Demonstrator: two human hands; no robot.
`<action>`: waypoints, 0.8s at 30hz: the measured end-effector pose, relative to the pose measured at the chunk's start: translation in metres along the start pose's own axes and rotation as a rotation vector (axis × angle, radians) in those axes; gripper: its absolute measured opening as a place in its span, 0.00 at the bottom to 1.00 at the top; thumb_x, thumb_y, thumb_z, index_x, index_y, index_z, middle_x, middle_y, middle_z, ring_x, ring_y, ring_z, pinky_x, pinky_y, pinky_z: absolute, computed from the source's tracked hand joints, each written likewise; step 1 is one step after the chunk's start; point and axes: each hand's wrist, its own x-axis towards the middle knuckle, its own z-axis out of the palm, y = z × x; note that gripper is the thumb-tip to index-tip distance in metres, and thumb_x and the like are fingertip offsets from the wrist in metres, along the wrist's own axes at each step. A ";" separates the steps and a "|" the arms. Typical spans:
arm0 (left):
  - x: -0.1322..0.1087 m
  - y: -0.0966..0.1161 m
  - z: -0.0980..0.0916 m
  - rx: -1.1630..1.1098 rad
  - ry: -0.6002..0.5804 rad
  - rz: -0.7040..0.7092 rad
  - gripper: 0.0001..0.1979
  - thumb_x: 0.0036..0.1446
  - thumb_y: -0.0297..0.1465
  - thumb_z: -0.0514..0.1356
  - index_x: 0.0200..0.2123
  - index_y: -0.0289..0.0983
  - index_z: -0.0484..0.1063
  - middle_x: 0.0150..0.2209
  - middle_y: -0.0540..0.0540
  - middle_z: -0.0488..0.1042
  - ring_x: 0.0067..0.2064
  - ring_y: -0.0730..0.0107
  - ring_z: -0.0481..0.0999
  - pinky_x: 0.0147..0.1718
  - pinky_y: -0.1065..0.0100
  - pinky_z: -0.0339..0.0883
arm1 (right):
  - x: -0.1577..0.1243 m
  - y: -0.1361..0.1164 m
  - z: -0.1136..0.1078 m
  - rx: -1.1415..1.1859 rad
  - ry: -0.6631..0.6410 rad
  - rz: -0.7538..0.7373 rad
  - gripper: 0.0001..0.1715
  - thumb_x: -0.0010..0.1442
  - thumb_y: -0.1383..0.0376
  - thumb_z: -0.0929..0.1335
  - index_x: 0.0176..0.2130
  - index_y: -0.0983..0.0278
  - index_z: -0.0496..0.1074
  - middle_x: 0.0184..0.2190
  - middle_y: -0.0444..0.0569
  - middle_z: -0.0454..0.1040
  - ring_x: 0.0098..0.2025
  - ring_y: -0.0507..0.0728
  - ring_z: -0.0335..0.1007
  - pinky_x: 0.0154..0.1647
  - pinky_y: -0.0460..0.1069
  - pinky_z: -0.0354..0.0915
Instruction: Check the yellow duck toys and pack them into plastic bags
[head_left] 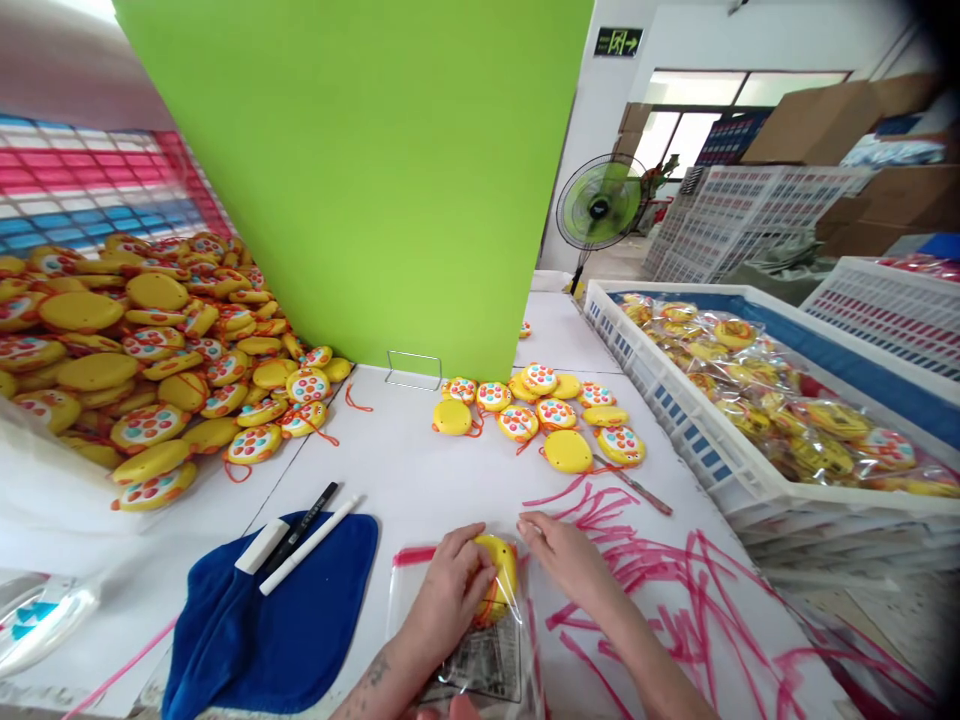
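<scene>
A yellow plastic toy [504,570] lies in or on a clear plastic bag [529,640] near the table's front edge. The curled fingers of my left hand [454,575] press on the toy's left side and hold it. My right hand [562,550] is just right of the bag's upper end, its fingers stretched towards it; I cannot tell whether they touch the film. Under the toy and film shows a dark printed sheet [487,655]. More bags with a pink strip [414,555] lie beneath my left hand.
Several yellow toys [568,452] with coloured dots lie ahead, near a thin knife-like tool [645,490]. Pink strips [690,570] litter the right. A blue cloth [330,600] bears pens [309,525]. A toy heap [150,370], green panel [375,180] and white crate [720,480] surround the table.
</scene>
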 end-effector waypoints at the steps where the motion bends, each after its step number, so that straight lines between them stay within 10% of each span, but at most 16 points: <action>1: 0.002 0.001 -0.004 -0.015 -0.017 -0.017 0.04 0.60 0.28 0.56 0.34 0.39 0.70 0.53 0.41 0.70 0.55 0.58 0.68 0.54 0.55 0.64 | -0.002 0.001 0.002 0.008 -0.019 0.001 0.20 0.63 0.57 0.62 0.50 0.62 0.74 0.38 0.54 0.79 0.39 0.62 0.74 0.42 0.54 0.64; 9: 0.003 0.023 -0.030 -0.045 -0.136 -0.104 0.06 0.60 0.28 0.55 0.32 0.40 0.71 0.33 0.48 0.75 0.39 0.63 0.72 0.41 0.62 0.65 | -0.016 -0.021 0.031 0.298 0.135 -0.039 0.19 0.64 0.62 0.60 0.52 0.63 0.68 0.26 0.43 0.71 0.27 0.55 0.68 0.30 0.49 0.63; 16: -0.007 0.000 -0.029 -0.352 0.242 -0.260 0.26 0.57 0.38 0.60 0.57 0.40 0.60 0.57 0.38 0.66 0.53 0.57 0.69 0.49 0.57 0.65 | -0.027 -0.039 0.030 0.594 0.192 -0.032 0.19 0.66 0.56 0.61 0.52 0.61 0.66 0.31 0.45 0.73 0.31 0.56 0.74 0.33 0.49 0.70; 24: -0.004 0.003 -0.027 -0.716 0.034 -0.496 0.18 0.51 0.45 0.62 0.31 0.34 0.73 0.26 0.49 0.74 0.27 0.71 0.69 0.25 0.72 0.59 | -0.020 -0.033 0.022 0.202 0.356 -0.187 0.18 0.66 0.66 0.60 0.55 0.61 0.65 0.42 0.52 0.74 0.42 0.59 0.72 0.44 0.55 0.69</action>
